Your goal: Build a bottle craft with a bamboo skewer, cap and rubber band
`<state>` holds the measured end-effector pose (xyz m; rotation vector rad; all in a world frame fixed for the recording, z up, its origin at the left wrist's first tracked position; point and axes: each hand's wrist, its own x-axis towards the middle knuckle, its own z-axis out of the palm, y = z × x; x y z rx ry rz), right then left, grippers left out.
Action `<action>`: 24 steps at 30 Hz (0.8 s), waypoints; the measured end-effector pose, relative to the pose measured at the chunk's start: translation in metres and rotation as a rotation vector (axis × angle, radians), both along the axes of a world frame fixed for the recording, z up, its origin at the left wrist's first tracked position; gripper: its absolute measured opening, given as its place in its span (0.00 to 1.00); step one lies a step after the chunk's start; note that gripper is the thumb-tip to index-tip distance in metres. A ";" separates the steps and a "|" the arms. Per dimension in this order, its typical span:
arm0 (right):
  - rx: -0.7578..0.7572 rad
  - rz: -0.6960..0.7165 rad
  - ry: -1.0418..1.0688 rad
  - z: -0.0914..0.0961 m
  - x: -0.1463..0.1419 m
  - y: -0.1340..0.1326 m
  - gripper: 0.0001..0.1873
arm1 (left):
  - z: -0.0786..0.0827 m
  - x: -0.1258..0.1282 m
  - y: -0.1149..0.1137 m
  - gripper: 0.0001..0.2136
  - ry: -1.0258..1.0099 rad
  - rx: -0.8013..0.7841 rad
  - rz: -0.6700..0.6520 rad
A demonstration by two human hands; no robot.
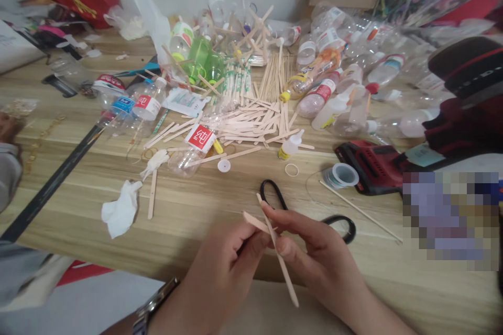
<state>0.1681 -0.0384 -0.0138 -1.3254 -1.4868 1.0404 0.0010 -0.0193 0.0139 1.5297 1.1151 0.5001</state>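
Note:
Near the table's front edge, my left hand (223, 261), with a watch on its wrist, is closed around a wooden craft stick (254, 221) whose end pokes out above the thumb. My right hand (326, 259) pinches a second craft stick (286, 276) between thumb and fingers. The two sticks cross each other, and the second one slants down toward me. Whether they are joined is hidden by my fingers. Just beyond my right hand lie scissors with black loop handles (351, 225); their blades are out of sight.
Loose craft sticks (251, 123) are heaped mid-table, with a small glue bottle (290, 145) in front. Plastic bottles (320, 97) crowd the back. A red-black power tool (373, 165), a spool (341, 175) and a skewer (361, 213) lie right; crumpled tissue (121, 209) and another person's sleeve (8, 178) left.

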 end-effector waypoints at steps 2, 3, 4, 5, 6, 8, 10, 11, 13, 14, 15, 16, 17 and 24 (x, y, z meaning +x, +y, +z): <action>0.017 -0.005 0.001 0.000 0.000 0.000 0.21 | 0.000 0.000 0.000 0.15 -0.007 0.006 -0.008; 0.021 -0.005 0.000 0.000 0.000 0.000 0.21 | 0.001 0.000 0.001 0.15 -0.008 0.006 -0.008; 0.019 -0.006 -0.003 0.000 0.000 0.000 0.21 | 0.001 0.000 0.001 0.16 -0.006 0.006 -0.007; 0.013 -0.005 -0.005 -0.001 0.000 0.000 0.21 | 0.001 0.000 0.001 0.16 -0.002 0.004 -0.006; 0.007 -0.004 -0.007 -0.001 0.000 0.000 0.22 | 0.000 0.000 0.001 0.16 0.002 0.003 -0.003; 0.000 -0.001 -0.012 -0.001 0.000 0.000 0.22 | 0.000 0.000 0.000 0.16 0.006 0.001 -0.005; 0.006 0.003 -0.008 -0.001 0.000 0.000 0.21 | -0.001 -0.001 0.000 0.15 -0.002 -0.001 -0.005; 0.007 0.002 -0.005 -0.001 -0.001 0.000 0.21 | -0.001 -0.001 0.000 0.15 -0.010 -0.001 -0.005; 0.001 0.000 0.004 -0.001 -0.001 0.000 0.22 | -0.001 0.000 0.000 0.15 -0.029 -0.004 -0.005; -0.001 -0.002 0.008 -0.001 -0.001 0.000 0.22 | -0.001 0.000 0.000 0.14 -0.033 -0.004 -0.003; -0.002 -0.003 0.010 -0.001 -0.001 0.000 0.22 | -0.001 0.000 0.000 0.14 -0.035 -0.002 -0.003; -0.003 -0.001 0.009 -0.001 0.000 0.000 0.22 | -0.001 0.001 0.001 0.14 -0.034 -0.002 -0.003; 0.001 0.002 0.008 -0.001 0.000 0.000 0.22 | -0.001 0.001 0.001 0.14 -0.033 -0.003 0.000; 0.021 0.001 0.001 -0.003 0.001 -0.001 0.21 | 0.000 0.001 0.001 0.14 -0.046 -0.019 0.000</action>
